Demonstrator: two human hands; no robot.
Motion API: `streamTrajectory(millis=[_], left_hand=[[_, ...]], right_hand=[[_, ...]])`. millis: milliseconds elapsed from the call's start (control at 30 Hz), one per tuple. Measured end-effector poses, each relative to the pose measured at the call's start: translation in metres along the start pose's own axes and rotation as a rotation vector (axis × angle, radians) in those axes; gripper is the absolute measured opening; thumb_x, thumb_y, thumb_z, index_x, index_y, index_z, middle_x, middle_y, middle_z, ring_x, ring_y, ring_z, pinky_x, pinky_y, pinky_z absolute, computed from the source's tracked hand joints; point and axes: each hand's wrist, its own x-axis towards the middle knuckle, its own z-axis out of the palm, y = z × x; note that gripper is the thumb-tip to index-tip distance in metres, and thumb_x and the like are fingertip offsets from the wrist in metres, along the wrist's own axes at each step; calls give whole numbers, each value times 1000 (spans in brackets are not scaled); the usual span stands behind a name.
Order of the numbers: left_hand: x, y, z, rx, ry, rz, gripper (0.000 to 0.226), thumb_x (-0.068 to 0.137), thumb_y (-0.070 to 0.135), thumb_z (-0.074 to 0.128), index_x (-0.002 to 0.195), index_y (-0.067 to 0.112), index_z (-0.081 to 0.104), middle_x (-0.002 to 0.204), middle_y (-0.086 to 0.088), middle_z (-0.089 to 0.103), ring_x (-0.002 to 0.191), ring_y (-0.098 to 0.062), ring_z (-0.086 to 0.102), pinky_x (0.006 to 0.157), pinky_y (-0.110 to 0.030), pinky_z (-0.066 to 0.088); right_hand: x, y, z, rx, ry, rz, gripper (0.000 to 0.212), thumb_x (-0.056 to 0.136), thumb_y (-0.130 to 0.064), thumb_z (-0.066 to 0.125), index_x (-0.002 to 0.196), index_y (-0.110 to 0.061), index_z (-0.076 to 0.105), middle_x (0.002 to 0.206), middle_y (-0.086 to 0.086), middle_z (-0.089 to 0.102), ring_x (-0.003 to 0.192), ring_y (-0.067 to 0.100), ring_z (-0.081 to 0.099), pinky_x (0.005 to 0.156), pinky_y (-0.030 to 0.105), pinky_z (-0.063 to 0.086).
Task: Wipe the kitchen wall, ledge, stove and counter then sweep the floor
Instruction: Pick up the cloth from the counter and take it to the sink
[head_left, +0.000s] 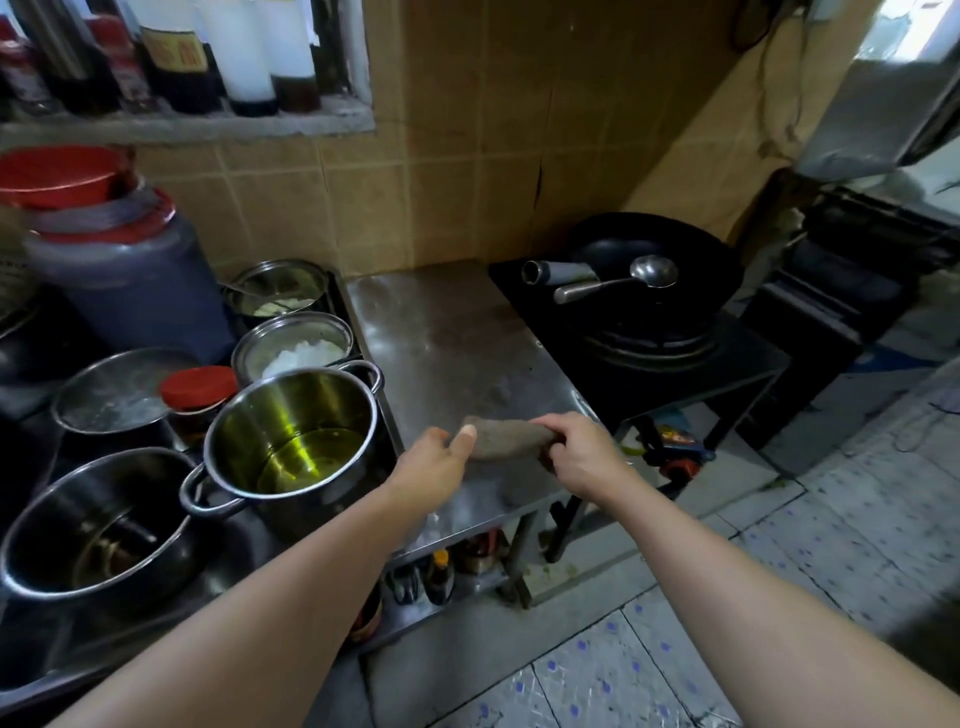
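Cloth (506, 438), rolled, gripped at each end above counter's (452, 332) front edge: left hand (435, 461) and right hand (582, 453), fingers clamped on it. Apparently wringing or folding before wiping counter; next, spreading flat, clear of oil pot (296, 431).

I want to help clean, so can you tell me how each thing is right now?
Cloth: rolled up, held at both ends.
Left hand: gripping the cloth.
Right hand: gripping the cloth.
Steel counter: bare, smudged.
Tall pot: uncovered, some yellow oil inside.
Wok: on the stove, ladle inside.
Small jar: red lid on.
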Motion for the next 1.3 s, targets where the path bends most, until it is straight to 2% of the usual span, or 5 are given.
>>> streamTrajectory(millis=[167, 300, 600, 1000, 1300], left_hand=[[-23, 18, 8, -434, -56, -122, 49, 89, 48, 55, 117, 7, 57, 109, -12, 62, 82, -24, 66, 59, -31, 52], [-44, 24, 20, -736, -70, -245, 37, 86, 3, 63, 122, -3, 55, 106, -17, 64, 85, -26, 63, 65, -34, 52], [-147, 54, 68, -855, -129, -144, 20, 92, 6, 56, 112, 5, 56, 102, -15, 63, 95, -27, 61, 97, -45, 45], [-351, 30, 105, -972, 151, -142, 8, 94, 8, 50, 89, 10, 56, 85, -12, 63, 74, -25, 60, 66, -42, 50], [-456, -33, 73, -928, 377, -220, 6, 92, 4, 50, 89, 9, 52, 83, -12, 59, 73, -25, 58, 79, -48, 48]], right_hand=[[-40, -10, -18, 52, 66, -143, 52, 81, 11, 43, 122, -14, 63, 121, 5, 55, 117, 18, 50, 102, 22, 36], [-74, -9, -30, 43, 66, -206, 53, 83, 11, 42, 126, -14, 60, 124, 2, 50, 117, 14, 47, 95, 9, 27], [-169, 33, -48, 141, 12, -103, 58, 86, 9, 38, 137, -18, 47, 137, 3, 42, 128, 17, 40, 102, 18, 29], [-330, 47, -54, 978, -445, 241, 56, 91, -62, 38, 132, -24, 41, 130, 8, 47, 109, 29, 52, 81, 41, 50], [-395, -7, -19, 1085, -423, 137, 14, 85, -4, 64, 99, -2, 63, 87, 12, 65, 67, 18, 61, 56, 26, 53]])
